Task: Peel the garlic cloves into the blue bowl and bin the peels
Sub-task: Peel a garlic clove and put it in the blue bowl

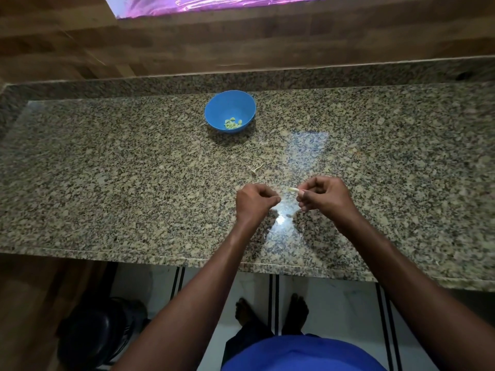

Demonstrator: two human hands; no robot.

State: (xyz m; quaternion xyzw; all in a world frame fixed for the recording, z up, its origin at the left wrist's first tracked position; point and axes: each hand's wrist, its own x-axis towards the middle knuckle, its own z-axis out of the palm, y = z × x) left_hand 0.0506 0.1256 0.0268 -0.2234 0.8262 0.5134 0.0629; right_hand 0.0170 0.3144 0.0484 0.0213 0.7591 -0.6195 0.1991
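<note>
In the head view, a speckled stone table (134, 183) filled the middle of the frame, with a brown wood wall above it.

A blue bowl (229, 111) sat on the table, up above the middle of the frame. Some small yellow-green peeled garlic cloves (233, 123) lay in the bottom of the bowl.

Two bare arms came up from the bottom of the frame. The hands were close together over the table, just below the middle of the frame, well apart from the bowl.

The right hand (325, 195) pinched a small pale garlic clove (293, 189) between its thumb and fingers. The end of the clove poked out to the left, toward the other hand.

The left hand (255, 200) was curled into a fist just beside the clove. Its grip was clenched, but it was too hard to see if a bit of peel was inside it.

A little curly piece of peel (256, 169) lay on the table above the hands, between them and the bowl.

At the bottom of the frame, under the table edge, a blue shirt (302, 354) and two bare feet (270, 310) on a white floor showed. A dark round bin (101, 330) stood on the floor at the lower left.
</note>
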